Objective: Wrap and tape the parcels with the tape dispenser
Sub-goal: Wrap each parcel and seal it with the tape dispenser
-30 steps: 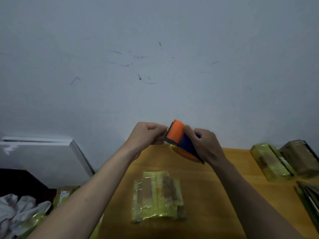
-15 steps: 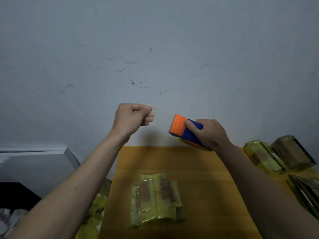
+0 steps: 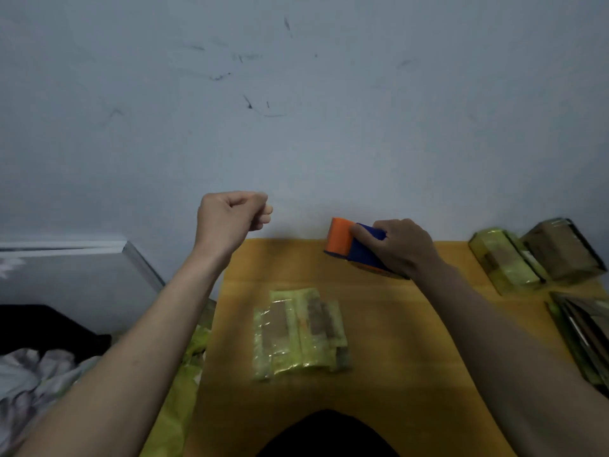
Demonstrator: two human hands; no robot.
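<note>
My right hand [image 3: 400, 247] grips an orange and blue tape dispenser [image 3: 351, 244] above the far edge of the yellow-brown table [image 3: 395, 357]. My left hand [image 3: 230, 217] is raised to its left with the fingers curled, pinching the end of a faint clear tape strip [image 3: 298, 219] that stretches toward the dispenser. A flat parcel [image 3: 298, 333] wrapped in yellow-green film lies on the table below and between both hands.
Wrapped parcels [image 3: 506, 262] and a brown one [image 3: 562, 250] sit at the table's far right, with more packs [image 3: 583, 334] at the right edge. Yellow film [image 3: 184, 390] hangs off the left side. White cloth [image 3: 29, 380] lies at lower left. A grey wall stands behind.
My left hand has pulled away leftward from the dispenser, drawing tape out. The gap between the hands has widened since the earlier frames.
</note>
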